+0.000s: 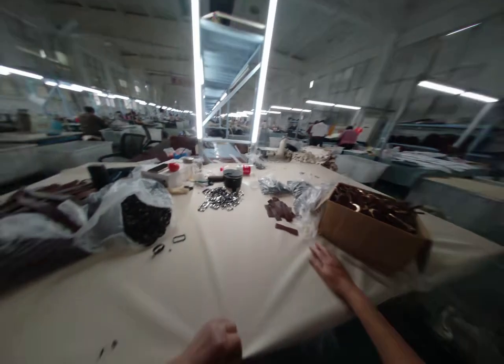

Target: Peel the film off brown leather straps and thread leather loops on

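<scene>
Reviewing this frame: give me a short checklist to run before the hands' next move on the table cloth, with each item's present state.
1. Left hand has a grip on the cloth: ok, fist closed at the bunched near edge.
2. Right hand flat on the cloth: ok, fingers spread beside the cardboard box.
3. Cloth lying smooth: not ok, creases fan out from the left hand.
4. Box safely on the table: cannot tell, it sits near the right edge and is blurred.
5. Loose metal rings off the pulled area: ok, they lie farther up the table.
6. Plastic bag steady: cannot tell.
</scene>
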A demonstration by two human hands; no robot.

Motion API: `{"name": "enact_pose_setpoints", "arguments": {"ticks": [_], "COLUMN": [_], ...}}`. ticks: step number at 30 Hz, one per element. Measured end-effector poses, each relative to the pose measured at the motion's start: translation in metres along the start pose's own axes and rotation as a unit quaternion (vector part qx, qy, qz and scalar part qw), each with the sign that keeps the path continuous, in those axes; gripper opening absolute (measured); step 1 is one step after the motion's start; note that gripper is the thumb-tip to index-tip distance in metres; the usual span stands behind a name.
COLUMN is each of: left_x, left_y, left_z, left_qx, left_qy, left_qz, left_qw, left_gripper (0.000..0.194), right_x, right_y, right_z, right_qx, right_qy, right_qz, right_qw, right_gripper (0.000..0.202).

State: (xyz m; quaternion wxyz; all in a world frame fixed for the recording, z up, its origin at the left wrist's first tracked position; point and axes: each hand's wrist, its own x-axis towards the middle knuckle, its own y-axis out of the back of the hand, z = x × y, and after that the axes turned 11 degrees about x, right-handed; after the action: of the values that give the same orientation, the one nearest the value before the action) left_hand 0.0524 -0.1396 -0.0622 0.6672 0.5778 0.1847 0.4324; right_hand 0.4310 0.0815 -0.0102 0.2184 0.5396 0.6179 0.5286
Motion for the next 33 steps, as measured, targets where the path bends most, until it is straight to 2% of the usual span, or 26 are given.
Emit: {"name": "enact_pose_setpoints", "arguments": {"ticks": [2,5,8,10,12,15,17,19,22,24,26,29,31,33], "left_x": [-0.003,0.000,0.003,0.000,-0.009,-0.038,-0.071,-0.113,-0.186,-0.231,-0.267,-0.295,-0.297,-0.291], "left_y": [0.008,0.019,0.025,0.028,0.033,0.056,0.082,0.115,0.169,0.203,0.234,0.268,0.281,0.285], "left_z": [0.011,0.014,0.011,0.008,0.003,-0.014,-0.032,-0.054,-0.095,-0.127,-0.163,-0.217,-0.248,-0.272], "left_qx": [0.007,-0.010,-0.070,-0.121,-0.146,-0.114,-0.080,-0.025,0.124,0.176,0.208,0.237,0.241,0.239], "left_qy": [0.003,0.016,0.033,0.047,0.075,0.133,0.181,0.248,0.384,0.447,0.498,0.560,0.590,0.611], "left_qz": [0.013,0.045,0.080,0.100,0.126,0.175,0.221,0.279,0.332,0.356,0.376,0.383,0.371,0.357], "left_qw": [1.000,0.999,0.994,0.986,0.978,0.969,0.955,0.927,0.853,0.802,0.753,0.695,0.675,0.665], "left_gripper": [0.015,0.013,0.011,0.012,0.016,0.013,0.009,0.008,0.013,0.022,0.033,0.052,0.063,0.068], "right_x": [-0.004,0.006,0.019,0.022,0.023,0.022,0.024,0.026,0.028,0.027,0.025,0.024,0.024,0.025], "right_y": [-0.007,-0.018,-0.031,-0.041,-0.052,-0.072,-0.086,-0.099,-0.115,-0.124,-0.130,-0.135,-0.135,-0.134], "right_z": [0.017,0.037,0.039,0.027,0.006,-0.036,-0.067,-0.101,-0.158,-0.195,-0.224,-0.245,-0.246,-0.241], "right_qx": [-0.015,-0.035,-0.034,-0.020,0.006,0.049,0.066,0.076,0.087,0.093,0.094,0.092,0.090,0.087], "right_qy": [-0.010,0.007,0.017,0.019,0.030,0.074,0.106,0.139,0.204,0.246,0.269,0.278,0.276,0.274], "right_qz": [-0.010,-0.031,-0.002,0.018,0.013,-0.029,-0.060,-0.085,-0.109,-0.115,-0.110,-0.096,-0.090,-0.088], "right_qw": [1.000,0.999,0.999,0.999,0.999,0.996,0.990,0.984,0.969,0.958,0.952,0.951,0.953,0.954], "right_gripper": [0.055,0.059,0.056,0.055,0.058,0.066,0.071,0.072,0.068,0.064,0.059,0.055,0.052,0.051]}}
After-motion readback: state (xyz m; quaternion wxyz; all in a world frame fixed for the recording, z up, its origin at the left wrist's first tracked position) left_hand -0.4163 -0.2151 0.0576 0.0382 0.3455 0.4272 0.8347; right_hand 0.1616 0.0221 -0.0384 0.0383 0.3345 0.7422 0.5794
